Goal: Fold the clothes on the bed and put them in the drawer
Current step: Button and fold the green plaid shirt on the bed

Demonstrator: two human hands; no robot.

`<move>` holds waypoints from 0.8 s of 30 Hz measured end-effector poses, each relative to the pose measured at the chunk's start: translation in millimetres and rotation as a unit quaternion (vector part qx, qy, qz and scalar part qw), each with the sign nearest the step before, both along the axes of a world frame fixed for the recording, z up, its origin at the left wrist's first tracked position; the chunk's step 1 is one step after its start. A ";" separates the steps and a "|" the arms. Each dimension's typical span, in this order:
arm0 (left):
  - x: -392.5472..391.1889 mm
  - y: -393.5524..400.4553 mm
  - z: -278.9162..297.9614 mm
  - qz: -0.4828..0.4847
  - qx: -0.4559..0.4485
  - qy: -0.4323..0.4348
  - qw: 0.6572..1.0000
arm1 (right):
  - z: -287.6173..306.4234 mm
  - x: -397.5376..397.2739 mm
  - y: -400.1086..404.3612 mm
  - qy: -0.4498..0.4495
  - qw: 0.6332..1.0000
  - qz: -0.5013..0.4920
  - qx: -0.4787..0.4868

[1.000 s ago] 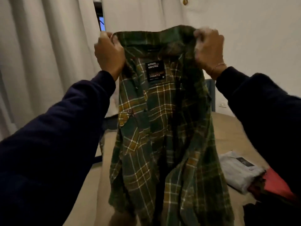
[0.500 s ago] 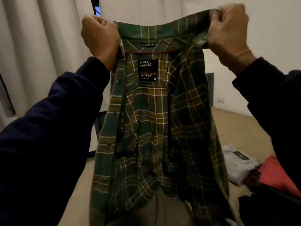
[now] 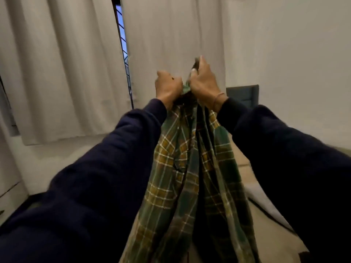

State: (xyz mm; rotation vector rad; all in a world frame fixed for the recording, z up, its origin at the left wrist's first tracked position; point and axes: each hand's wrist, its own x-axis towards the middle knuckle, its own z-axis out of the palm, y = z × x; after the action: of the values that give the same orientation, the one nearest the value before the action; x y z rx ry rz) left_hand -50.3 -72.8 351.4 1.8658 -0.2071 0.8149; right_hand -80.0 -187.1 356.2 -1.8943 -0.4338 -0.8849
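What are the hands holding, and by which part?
Both the left hand and the right hand grip the green plaid shirt at its bunched top edge.

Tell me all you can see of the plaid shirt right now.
The plaid shirt is green with yellow and white checks, of soft woven cloth. It hangs lengthwise in the air, bunched into vertical folds. Left hand and right hand grip its top edge close together. Its lower end runs out of frame.
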 end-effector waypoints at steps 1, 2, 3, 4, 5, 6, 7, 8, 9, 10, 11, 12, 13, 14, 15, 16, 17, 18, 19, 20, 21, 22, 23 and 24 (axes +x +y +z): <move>23.3 4.2 -25.2 -0.047 0.019 0.059 0.997 | -17.9 21.9 -0.9 0.035 0.998 0.024 -0.052; 44.8 9.7 -57.0 -0.089 0.041 0.108 0.989 | -41.4 47.3 -5.6 0.070 0.992 0.035 -0.097; 69.0 17.8 -97.1 -0.127 0.077 0.147 0.978 | -68.2 69.5 -13.0 0.103 0.987 0.046 -0.117; 75.0 24.5 -134.6 -0.143 0.119 0.175 0.967 | -97.1 85.4 -21.2 0.142 0.983 0.054 -0.108; 64.1 28.9 -170.5 -0.138 0.167 0.205 0.955 | -129.3 93.2 -29.0 0.177 0.979 0.059 -0.085; 53.6 35.5 -207.2 -0.134 0.218 0.232 0.939 | -163.6 92.2 -35.8 0.205 0.975 0.050 -0.066; 35.7 39.7 -241.3 -0.128 0.266 0.261 0.919 | -198.8 81.7 -43.3 0.227 0.971 0.035 -0.065; 23.5 43.2 -274.5 -0.126 0.310 0.294 0.895 | -237.6 69.5 -50.5 0.249 0.965 0.023 -0.074; 9.8 45.7 -312.9 -0.133 0.336 0.331 0.872 | -282.1 53.1 -56.2 0.274 0.958 0.015 -0.081; -5.7 47.1 -344.6 -0.146 0.351 0.357 0.854 | -322.1 33.8 -62.0 0.297 0.951 0.005 -0.080; -25.5 46.4 -376.1 -0.160 0.353 0.396 0.833 | -362.3 8.7 -64.6 0.328 0.942 -0.005 -0.076; -43.7 43.9 -404.3 -0.165 0.344 0.430 0.818 | -399.1 -13.3 -63.3 0.364 0.929 -0.013 -0.070; -62.5 39.4 -430.0 -0.155 0.340 0.454 0.809 | -431.9 -36.5 -58.3 0.404 0.913 -0.024 -0.060; -77.7 33.7 -451.5 -0.142 0.325 0.453 0.818 | -460.8 -55.5 -52.9 0.430 0.900 -0.037 -0.061; -85.6 28.6 -466.0 -0.116 0.313 0.432 0.838 | -483.2 -69.2 -46.2 0.432 0.896 -0.054 -0.089; -95.2 23.7 -477.7 -0.086 0.308 0.413 0.853 | -503.4 -82.4 -39.8 0.417 0.896 -0.072 -0.136; -101.6 19.1 -484.5 -0.056 0.319 0.396 0.860 | -516.1 -90.7 -32.9 0.396 0.895 -0.090 -0.187; -107.8 14.7 -489.6 -0.035 0.335 0.373 0.864 | -527.0 -95.3 -28.1 0.373 0.892 -0.104 -0.233; -113.9 11.4 -494.7 -0.019 0.358 0.352 0.865 | -531.0 -100.3 -25.0 0.362 0.887 -0.126 -0.259; -117.4 8.7 -497.2 -0.009 0.375 0.327 0.867 | -531.7 -99.0 -23.3 0.348 0.886 -0.146 -0.268; -122.8 6.2 -502.6 -0.011 0.386 0.307 0.870 | -528.6 -101.4 -22.5 0.348 0.886 -0.153 -0.266; -126.5 4.5 -506.0 -0.018 0.393 0.278 0.876 | -525.1 -101.4 -23.1 0.342 0.889 -0.153 -0.264; -128.0 2.3 -509.2 -0.024 0.400 0.253 0.880 | -521.0 -101.1 -26.0 0.339 0.894 -0.149 -0.253; -128.6 0.0 -510.1 -0.030 0.408 0.238 0.881 | -518.9 -100.2 -31.6 0.337 0.897 -0.148 -0.244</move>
State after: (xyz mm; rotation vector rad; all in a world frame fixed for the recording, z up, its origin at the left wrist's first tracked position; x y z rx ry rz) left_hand -178.9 -72.8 -158.7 2.7713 -0.3251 0.1802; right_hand -180.2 -218.8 -162.7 -2.6239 0.0789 -0.2509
